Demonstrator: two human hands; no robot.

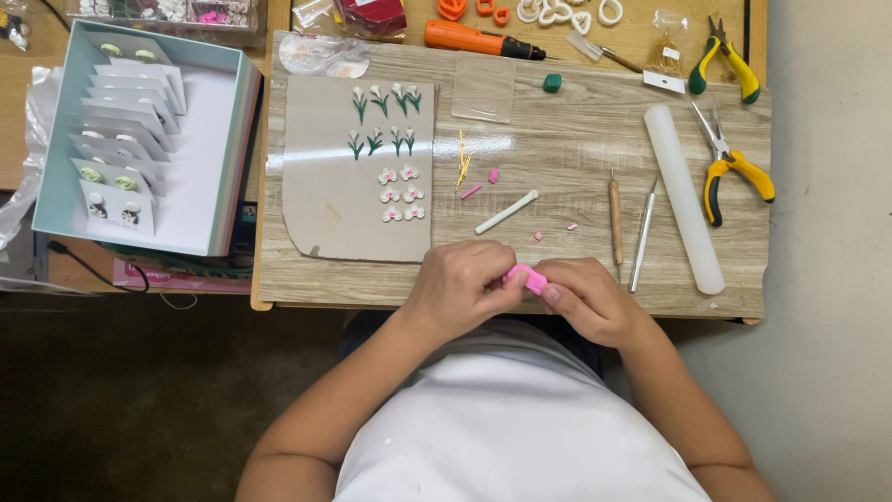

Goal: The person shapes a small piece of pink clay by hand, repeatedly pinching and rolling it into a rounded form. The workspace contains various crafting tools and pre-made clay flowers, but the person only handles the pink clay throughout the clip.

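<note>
Head view: pink clay lump [527, 277] pinched between left hand [462, 284], right hand [585, 297] fingertips.

We are seeing a pale blue open box [58, 139] standing left of the wooden board [557, 149], with white earring cards [116, 200] filed upright inside. Past the board's far edge are lying a dark red box [372, 14] and a small clear bag [665, 51] with a white label [663, 81].
</note>
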